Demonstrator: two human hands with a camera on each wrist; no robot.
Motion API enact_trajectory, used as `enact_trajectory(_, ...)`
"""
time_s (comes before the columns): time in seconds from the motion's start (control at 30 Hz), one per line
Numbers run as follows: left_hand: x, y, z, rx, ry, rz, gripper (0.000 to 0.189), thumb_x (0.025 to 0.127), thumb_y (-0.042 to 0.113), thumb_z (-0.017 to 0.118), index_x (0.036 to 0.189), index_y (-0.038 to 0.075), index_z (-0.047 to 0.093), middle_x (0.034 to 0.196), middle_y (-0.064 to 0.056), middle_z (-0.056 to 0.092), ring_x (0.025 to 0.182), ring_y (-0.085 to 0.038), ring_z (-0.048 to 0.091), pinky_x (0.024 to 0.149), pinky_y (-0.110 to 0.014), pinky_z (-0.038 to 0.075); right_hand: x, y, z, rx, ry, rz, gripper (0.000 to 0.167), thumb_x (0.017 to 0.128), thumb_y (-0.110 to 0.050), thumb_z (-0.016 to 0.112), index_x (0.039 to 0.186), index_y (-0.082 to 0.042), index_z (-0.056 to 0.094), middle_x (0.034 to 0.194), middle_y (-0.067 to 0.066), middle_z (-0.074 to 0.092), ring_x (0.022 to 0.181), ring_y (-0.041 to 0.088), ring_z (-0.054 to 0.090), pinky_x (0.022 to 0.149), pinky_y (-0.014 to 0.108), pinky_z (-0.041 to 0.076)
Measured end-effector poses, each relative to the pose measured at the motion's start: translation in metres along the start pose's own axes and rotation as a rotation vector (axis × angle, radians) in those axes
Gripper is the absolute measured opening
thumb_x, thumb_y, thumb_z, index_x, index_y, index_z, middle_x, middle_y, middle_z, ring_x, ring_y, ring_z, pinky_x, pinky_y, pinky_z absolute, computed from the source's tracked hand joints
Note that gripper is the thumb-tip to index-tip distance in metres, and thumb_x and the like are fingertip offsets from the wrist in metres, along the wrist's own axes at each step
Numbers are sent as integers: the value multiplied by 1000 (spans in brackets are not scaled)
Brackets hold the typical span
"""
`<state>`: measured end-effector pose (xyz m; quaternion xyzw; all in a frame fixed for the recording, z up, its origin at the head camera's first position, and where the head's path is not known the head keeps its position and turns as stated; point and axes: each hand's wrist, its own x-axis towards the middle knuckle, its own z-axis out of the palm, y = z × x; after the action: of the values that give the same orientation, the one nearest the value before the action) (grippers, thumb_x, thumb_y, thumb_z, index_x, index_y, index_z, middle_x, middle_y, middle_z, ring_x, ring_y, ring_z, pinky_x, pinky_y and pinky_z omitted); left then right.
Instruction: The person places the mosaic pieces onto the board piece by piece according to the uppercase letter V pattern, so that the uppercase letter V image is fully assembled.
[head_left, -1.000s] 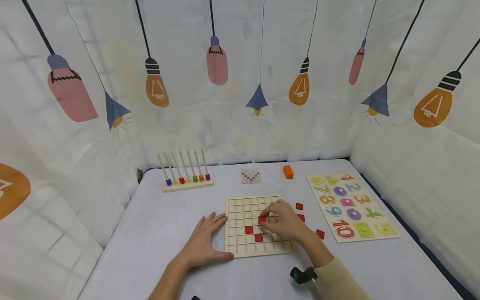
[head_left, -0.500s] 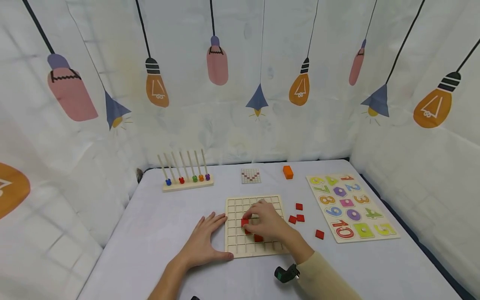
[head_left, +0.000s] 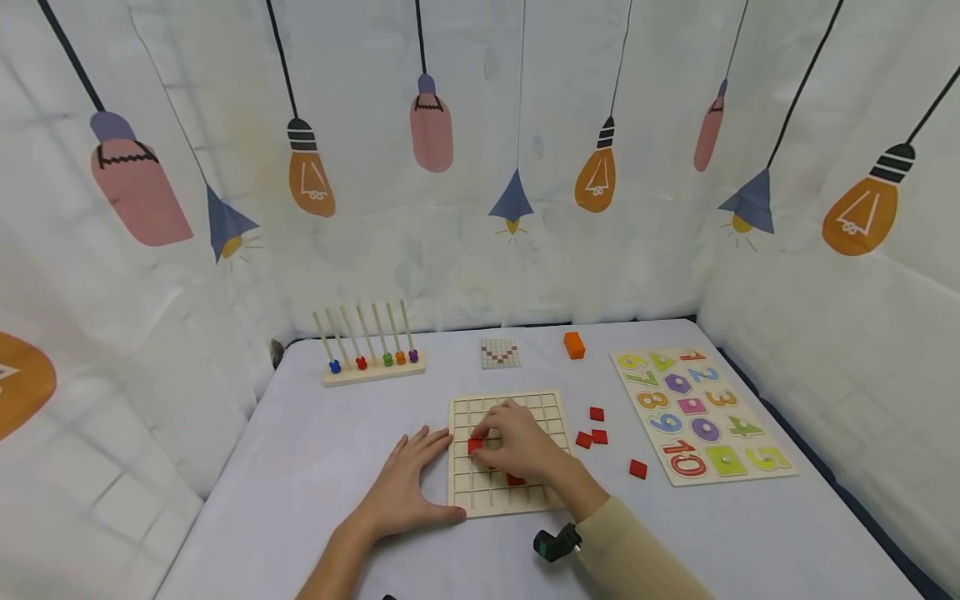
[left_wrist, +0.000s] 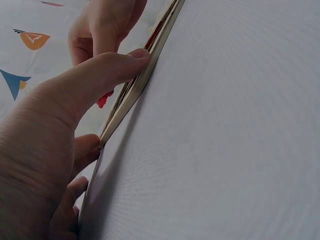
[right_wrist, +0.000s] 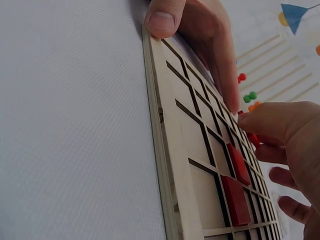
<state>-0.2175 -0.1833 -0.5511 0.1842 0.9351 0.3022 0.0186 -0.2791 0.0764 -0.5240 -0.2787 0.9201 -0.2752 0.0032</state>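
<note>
A square wooden grid board point(head_left: 551, 406) lies on the table. My left hand point(head_left: 408, 483) rests at its left edge, fingers extended against the side and thumb on the near corner. Over the board's left part, my right hand point(head_left: 519, 446) pinches a red square tile point(head_left: 475, 447) between thumb and fingers. In the right wrist view two red tiles sit in neighbouring cells, the nearer tile point(right_wrist: 236, 202) and the farther tile point(right_wrist: 239, 164). The right hand partly hides them in the head view. The left wrist view shows the held tile point(left_wrist: 103, 100) just above the board's edge.
Several loose red tiles point(head_left: 599, 437) lie right of the board. Behind it are a small card with a grid pattern point(head_left: 500, 353) and an orange block point(head_left: 574, 345). A peg rack with coloured beads point(head_left: 374, 377) stands back left; a number puzzle board point(head_left: 705, 417) lies right.
My right hand has moved left across the board with the pinched red tile, from near the middle to the left columns. The left hand has stayed in place.
</note>
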Motion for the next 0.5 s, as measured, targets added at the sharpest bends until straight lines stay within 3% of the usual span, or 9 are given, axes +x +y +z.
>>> enact_trajectory(0.5,0,-3,1,6,5,4,125,67,85,89,169,24,50,176,9,46,174,-30,23,142,-65,11,1,4,0,-8,-1,17,18,96,-38,86,111,-29,86,111,-14,73,117,10,55,107,46,51)
